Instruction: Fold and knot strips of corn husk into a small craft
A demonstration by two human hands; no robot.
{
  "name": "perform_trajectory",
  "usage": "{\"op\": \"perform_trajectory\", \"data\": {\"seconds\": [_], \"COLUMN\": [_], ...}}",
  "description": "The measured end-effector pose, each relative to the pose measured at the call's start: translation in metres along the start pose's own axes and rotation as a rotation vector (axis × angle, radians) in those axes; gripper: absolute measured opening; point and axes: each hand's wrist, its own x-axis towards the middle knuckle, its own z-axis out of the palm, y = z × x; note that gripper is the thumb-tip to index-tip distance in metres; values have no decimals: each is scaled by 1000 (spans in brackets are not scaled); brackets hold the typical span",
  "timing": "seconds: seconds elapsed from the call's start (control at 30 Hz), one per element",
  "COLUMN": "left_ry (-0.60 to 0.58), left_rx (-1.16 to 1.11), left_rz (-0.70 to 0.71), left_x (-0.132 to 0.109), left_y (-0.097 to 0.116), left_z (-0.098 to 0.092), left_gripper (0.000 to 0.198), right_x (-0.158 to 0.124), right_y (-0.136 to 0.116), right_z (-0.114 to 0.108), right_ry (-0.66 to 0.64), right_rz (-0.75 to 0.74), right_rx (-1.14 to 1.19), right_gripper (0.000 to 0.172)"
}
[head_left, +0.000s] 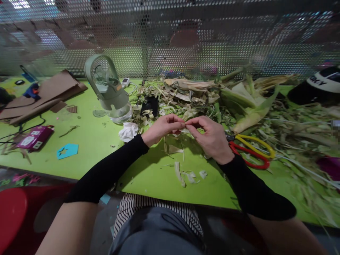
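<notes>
My left hand and my right hand meet at the fingertips over the green table. Both are closed in a pinch on a small pale piece of husk, mostly hidden by the fingers. Below them, scraps of dry husk lie on the table. Behind the hands is a heap of dried and green husk shreds. Scissors with red and yellow handles rest beside my right wrist. A crumpled white tissue lies near my left wrist.
A green-lidded bottle stands back left, before a perforated metal screen. Left are brown cardboard, a purple box and a blue paper pentagon. A black cap lies at the right.
</notes>
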Motion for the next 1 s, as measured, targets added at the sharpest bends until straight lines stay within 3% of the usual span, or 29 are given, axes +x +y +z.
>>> {"op": "perform_trajectory", "data": {"seconds": [0.17,0.37,0.57,0.83,1.0], "left_ry": [10,9,13,40,-13], "left_rx": [34,154,310,155,179], "left_rz": [51,172,265,143,32], "left_x": [0,3,4,-1,-4], "left_y": [1,-2,-5,0,2], "left_z": [1,-2,-3,3,1], "left_gripper": [11,9,6,10,13], "right_x": [0,3,6,3,1], "right_y": [3,12,11,13,14], "right_z": [2,3,1,3,5], "right_ry": [11,-43,-70,-43,-33], "right_rz": [17,230,315,256,190], "right_rx": [60,326,359,349,323], "right_gripper": [9,15,18,19,14]}}
